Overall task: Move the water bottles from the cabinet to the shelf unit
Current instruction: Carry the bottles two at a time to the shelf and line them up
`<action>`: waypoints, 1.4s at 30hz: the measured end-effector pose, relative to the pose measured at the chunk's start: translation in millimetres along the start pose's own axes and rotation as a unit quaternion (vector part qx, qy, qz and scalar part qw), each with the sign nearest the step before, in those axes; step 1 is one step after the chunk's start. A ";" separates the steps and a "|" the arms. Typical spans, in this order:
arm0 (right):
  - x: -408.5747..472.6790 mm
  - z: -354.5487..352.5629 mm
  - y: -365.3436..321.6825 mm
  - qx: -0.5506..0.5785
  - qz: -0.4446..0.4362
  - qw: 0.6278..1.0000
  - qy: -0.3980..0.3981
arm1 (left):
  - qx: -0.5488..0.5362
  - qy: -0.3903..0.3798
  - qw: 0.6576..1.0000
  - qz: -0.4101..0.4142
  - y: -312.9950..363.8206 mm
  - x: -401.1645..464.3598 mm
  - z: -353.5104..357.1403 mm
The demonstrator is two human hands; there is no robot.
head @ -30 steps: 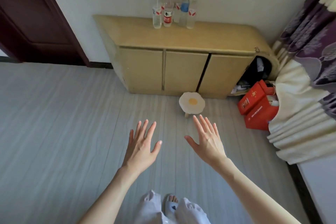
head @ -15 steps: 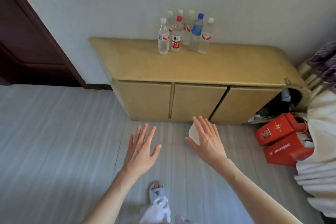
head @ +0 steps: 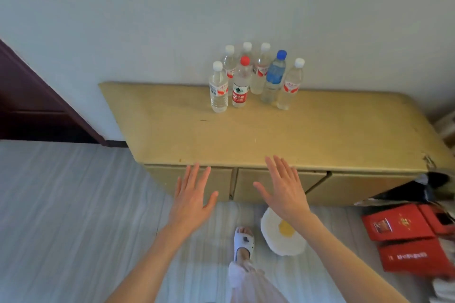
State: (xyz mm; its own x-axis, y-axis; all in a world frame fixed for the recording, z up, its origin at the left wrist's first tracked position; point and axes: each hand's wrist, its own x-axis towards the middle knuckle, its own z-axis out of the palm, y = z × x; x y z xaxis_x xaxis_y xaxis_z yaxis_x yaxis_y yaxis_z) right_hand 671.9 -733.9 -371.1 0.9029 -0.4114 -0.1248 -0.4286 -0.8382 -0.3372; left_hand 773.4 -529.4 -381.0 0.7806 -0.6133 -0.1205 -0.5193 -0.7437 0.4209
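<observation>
Several water bottles stand in a cluster at the back of the low yellow cabinet (head: 270, 135), against the wall. In front are a white-capped bottle (head: 218, 88), a red-capped bottle with a red label (head: 240, 83), a blue-capped bottle (head: 273, 77) and another white-capped bottle (head: 290, 85); more white-capped ones stand behind. My left hand (head: 190, 200) and my right hand (head: 283, 187) are held out flat, fingers spread, in front of the cabinet's front edge, well short of the bottles. Both hold nothing. No shelf unit is in view.
A dark door (head: 32, 106) is at the left. On the striped floor lie an egg-shaped stool (head: 283, 233) under my right wrist and red boxes (head: 408, 241) at the right. My slippered foot (head: 243, 241) is between my arms. An open, cluttered compartment (head: 426, 187) is at the cabinet's right end.
I have stepped closer to the cabinet; it and the bottles now appear larger and lower in view. My hands stay open and now reach its front edge.
</observation>
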 end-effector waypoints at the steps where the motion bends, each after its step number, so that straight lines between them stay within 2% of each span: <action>1: 19.8 -5.8 4.5 -0.002 -0.006 1.000 0.001 | 0.002 0.010 1.000 -0.006 2.5 19.1 -2.6; 9: 169.9 -66.3 17.5 -0.021 -0.058 0.998 0.019 | 0.014 0.069 0.997 -0.029 27.3 159.3 -46.3; 15: 263.4 -95.8 0.9 -0.016 -0.097 0.994 0.044 | 0.002 0.075 0.997 -0.031 25.5 247.5 -66.5; 19: 329.2 -105.8 -14.9 0.001 -0.114 0.991 0.074 | -0.004 0.064 0.998 0.000 18.8 310.0 -78.3; 26: 430.0 -103.4 -43.7 -0.054 -0.084 0.995 0.004 | -0.015 0.020 0.998 0.052 1.7 380.0 -82.6; 32: 468.3 -99.0 -59.9 -0.081 -0.039 0.992 -0.087 | -0.084 -0.003 0.994 0.068 -7.0 399.6 -87.6; 42: 463.6 -86.3 -78.1 -0.097 -0.073 0.992 -0.017 | -0.147 -0.012 0.988 0.037 -31.2 395.1 -101.6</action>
State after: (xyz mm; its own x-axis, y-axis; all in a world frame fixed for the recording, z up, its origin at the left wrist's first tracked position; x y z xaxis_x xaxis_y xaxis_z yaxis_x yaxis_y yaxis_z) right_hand 1121.0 -890.0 -322.1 0.9548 -0.2720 -0.1200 -0.2896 -0.9424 -0.1674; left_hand 1133.3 -721.4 -350.4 0.7342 -0.6715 -0.1001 -0.4480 -0.5900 0.6717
